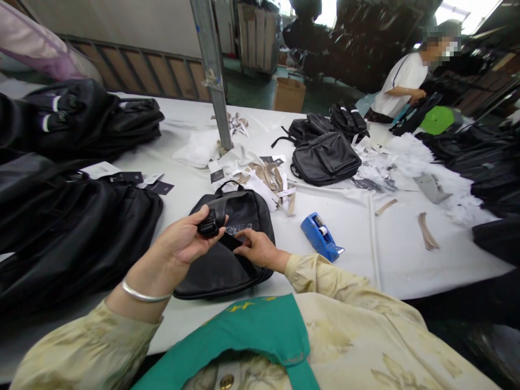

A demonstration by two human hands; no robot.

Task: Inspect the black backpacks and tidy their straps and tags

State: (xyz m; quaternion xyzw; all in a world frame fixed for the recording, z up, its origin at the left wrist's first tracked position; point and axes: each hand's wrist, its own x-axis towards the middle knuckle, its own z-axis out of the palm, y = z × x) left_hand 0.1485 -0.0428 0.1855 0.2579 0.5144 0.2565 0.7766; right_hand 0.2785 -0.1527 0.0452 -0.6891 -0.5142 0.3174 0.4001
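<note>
A black backpack (pixel 219 273) lies flat on the white-covered table in front of me, its top loop pointing away. Above its upper part my left hand (pixel 182 235) is closed around a gathered bundle of black strap (pixel 212 221), which seems to include a plastic buckle. From this bundle a flat length of strap runs to my right hand (pixel 258 250), whose thumb and fingers pinch it over the middle of the bag. A piece of clear, shiny film (pixel 240 228) lies on the bag just beyond the right fingers.
Stacked black bags (pixel 77 227) crowd the left side. Paper strips (pixel 270 181) and dark tags lie beyond the backpack, near a metal post (pixel 217 92). A blue tape dispenser (pixel 320 236) sits to the right. Another backpack (pixel 325 157) lies farther back; a co-worker (pixel 400 86) handles a bag.
</note>
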